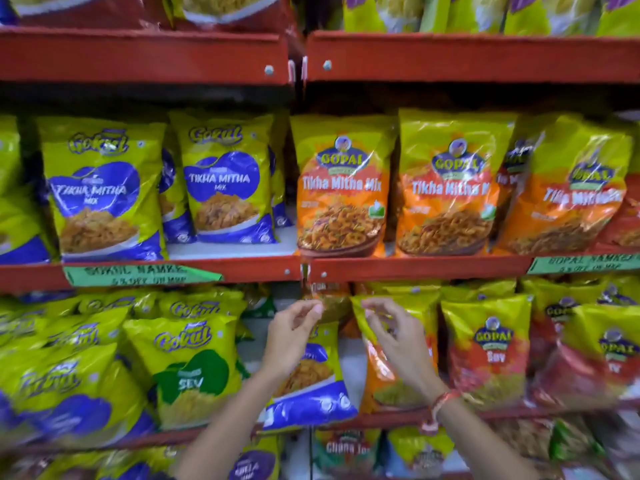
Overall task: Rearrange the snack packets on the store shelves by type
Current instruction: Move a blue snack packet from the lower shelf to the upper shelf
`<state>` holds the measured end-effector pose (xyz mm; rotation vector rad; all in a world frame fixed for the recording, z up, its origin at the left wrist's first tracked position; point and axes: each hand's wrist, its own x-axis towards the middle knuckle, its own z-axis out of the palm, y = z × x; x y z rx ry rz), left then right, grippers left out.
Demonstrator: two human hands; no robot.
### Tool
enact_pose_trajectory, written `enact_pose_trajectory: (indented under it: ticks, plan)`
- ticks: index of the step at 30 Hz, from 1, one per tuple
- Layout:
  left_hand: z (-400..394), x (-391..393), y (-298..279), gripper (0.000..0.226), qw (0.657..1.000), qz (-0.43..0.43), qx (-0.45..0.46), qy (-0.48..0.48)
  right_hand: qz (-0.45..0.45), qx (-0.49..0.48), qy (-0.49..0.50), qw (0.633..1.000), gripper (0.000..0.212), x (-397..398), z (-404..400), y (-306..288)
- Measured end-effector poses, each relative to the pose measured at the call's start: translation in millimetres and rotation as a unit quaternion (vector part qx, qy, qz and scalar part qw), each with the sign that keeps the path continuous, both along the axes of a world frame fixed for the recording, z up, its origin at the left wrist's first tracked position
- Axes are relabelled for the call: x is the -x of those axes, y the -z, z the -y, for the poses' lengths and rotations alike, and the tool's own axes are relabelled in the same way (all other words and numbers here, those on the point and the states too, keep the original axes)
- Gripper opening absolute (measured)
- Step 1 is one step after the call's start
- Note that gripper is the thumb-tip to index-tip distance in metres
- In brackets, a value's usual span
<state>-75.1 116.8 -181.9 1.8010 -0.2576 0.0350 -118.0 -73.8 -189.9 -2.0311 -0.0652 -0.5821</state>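
Observation:
My left hand point(289, 337) reaches into the lower shelf, its fingertips pinched on the crinkled top of an orange packet point(330, 304) at the back. A yellow-and-blue Gokul mix packet point(311, 389) leans out over the shelf lip, just behind that wrist. My right hand point(398, 341) curls around the top edge of a yellow-and-orange Gopal packet point(388, 382) next to it. On the shelf above, blue Gokul Tikha Mitha packets point(225, 181) stand on the left. Orange Gopal Tikha Mitha packets point(341, 188) stand on the right.
Green Gokul Sev packets point(188, 368) fill the lower left and red Gopal Sev packets point(488, 355) the lower right. Red shelf lips point(415, 270) carry green paper labels point(138, 273). More packets sit on the top shelf and on the bottom one.

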Motion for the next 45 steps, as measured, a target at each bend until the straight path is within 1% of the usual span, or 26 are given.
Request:
enact_pose_trajectory:
  ticks: [3, 5, 7, 10, 11, 13, 14, 16, 17, 18, 19, 21, 23, 24, 27, 30, 32, 33, 34, 37, 38, 39, 41, 43, 44, 45]
  plan:
    - [-24.5, -1.7, 46.9, 0.012, 0.997, -0.057, -0.014, -0.049, -0.124, -0.04, -0.029, 0.991, 0.016, -12.0, -20.0, 44.0]
    - [-36.3, -6.9, 73.2, 0.022, 0.991, -0.093, -0.029, -0.089, -0.195, -0.037, -0.022, 0.98, 0.019, -25.0, -28.9, 72.8]
    - [-44.8, -16.1, 99.1, 0.035, 0.981, -0.145, -0.042, -0.124, -0.252, -0.064, -0.004, 0.966, 0.028, -37.7, -37.3, 96.5]
    - [-47.7, -28.0, 125.6, 0.05, 0.957, -0.228, -0.067, -0.169, -0.362, -0.163, 0.016, 0.918, 0.051, -56.3, -46.9, 123.5]
    - [-47.8, -31.5, 130.2, 0.058, 0.948, -0.254, -0.076, -0.176, -0.403, -0.185, 0.018, 0.896, 0.064, -64.0, -49.3, 135.5]
    - [-49.8, -38.7, 140.4, 0.074, 0.928, -0.322, -0.081, -0.17, -0.468, -0.187, 0.025, 0.863, 0.095, -78.1, -49.0, 161.1]
    - [-50.8, -44.7, 147.0, 0.086, 0.915, -0.361, -0.078, -0.16, -0.488, -0.193, 0.023, 0.851, 0.107, -86.8, -46.2, 180.2]
    - [-54.0, -59.7, 178.0, 0.119, 0.892, -0.425, -0.042, -0.151, -0.511, -0.199, 0.029, 0.835, 0.117, -94.7, -49.0, 189.7]
    - [-56.3, -67.7, 203.1, 0.131, 0.884, -0.441, -0.036, -0.151, -0.516, -0.194, 0.033, 0.833, 0.118, -93.7, -53.3, 184.0]
    - [-56.0, -73.4, 219.9, 0.135, 0.879, -0.452, -0.034, -0.148, -0.519, -0.188, 0.037, 0.833, 0.117, -93.8, -55.2, 182.0]
    - [-54.8, -75.9, 229.3, 0.131, 0.876, -0.459, -0.03, -0.145, -0.512, -0.186, 0.039, 0.837, 0.11, -93.2, -56.1, 180.0]
    - [-49.6, -64.4, 207.2, 0.108, 0.883, -0.444, -0.018, -0.148, -0.484, -0.205, 0.044, 0.849, 0.081, -89.1, -56.2, 174.9]
    - [-46.5, -52.2, 186.1, 0.086, 0.895, -0.419, 0.017, -0.15, -0.445, -0.258, 0.034, 0.857, 0.05, -81.8, -56.4, 167.6]
    - [-46.6, -47.4, 180.5, 0.077, 0.903, -0.401, 0.031, -0.15, -0.425, -0.29, 0.025, 0.857, 0.044, -77.5, -56.1, 167.4]
    - [-48.6, -30.2, 163.0, 0.051, 0.932, -0.335, 0.039, -0.134, -0.378, -0.363, 0.018, 0.852, 0.043, -57.6, -58.8, 162.9]
    - [-51.8, -13.7, 149.7, 0.056, 0.939, -0.305, 0.048, -0.15, -0.343, -0.373, 0.022, 0.862, 0.03, -37.1, -63.0, 150.4]
    - [-56.3, 2.7, 139.3, 0.041, 0.942, -0.295, 0.064, -0.148, -0.333, -0.374, 0.04, 0.865, 0.019, -19.6, -65.5, 139.7]
    - [-58.8, 11.5, 133.6, 0.032, 0.943, -0.293, 0.074, -0.139, -0.33, -0.379, 0.043, 0.864, 0.021, -12.2, -67.1, 135.1]
    - [-61.5, 19.0, 130.3, 0.027, 0.944, -0.291, 0.087, -0.131, -0.327, -0.385, 0.044, 0.862, 0.032, -5.3, -68.8, 134.3]
    - [-66.7, 41.5, 113.7, 0.031, 0.948, -0.272, 0.114, -0.119, -0.298, -0.374, 0.075, 0.875, 0.094, 7.1, -70.7, 148.3]
    - [-68.0, 48.5, 108.2, 0.036, 0.951, -0.264, 0.116, -0.114, -0.291, -0.367, 0.073, 0.88, 0.104, 9.1, -70.0, 157.2]
    - [-71.1, 56.8, 101.7, 0.039, 0.954, -0.251, 0.116, -0.114, -0.294, -0.365, 0.066, 0.881, 0.101, 16.9, -73.6, 151.6]
    - [-75.9, 68.6, 93.0, 0.04, 0.96, -0.229, 0.115, -0.116, -0.282, -0.371, 0.065, 0.882, 0.082, 29.8, -80.8, 132.3]
    - [-83.2, 75.5, 83.6, 0.039, 0.967, -0.188, 0.122, -0.12, -0.259, -0.38, 0.038, 0.887, 0.067, 40.4, -87.7, 111.9]
    - [-86.7, 78.0, 77.9, 0.045, 0.969, -0.169, 0.131, -0.12, -0.247, -0.381, 0.022, 0.89, 0.062, 45.0, -92.2, 99.4]
    - [-90.7, 80.5, 69.8, 0.058, 0.97, -0.155, 0.143, -0.118, -0.237, -0.376, 0.01, 0.896, 0.061, 49.0, -96.5, 85.5]
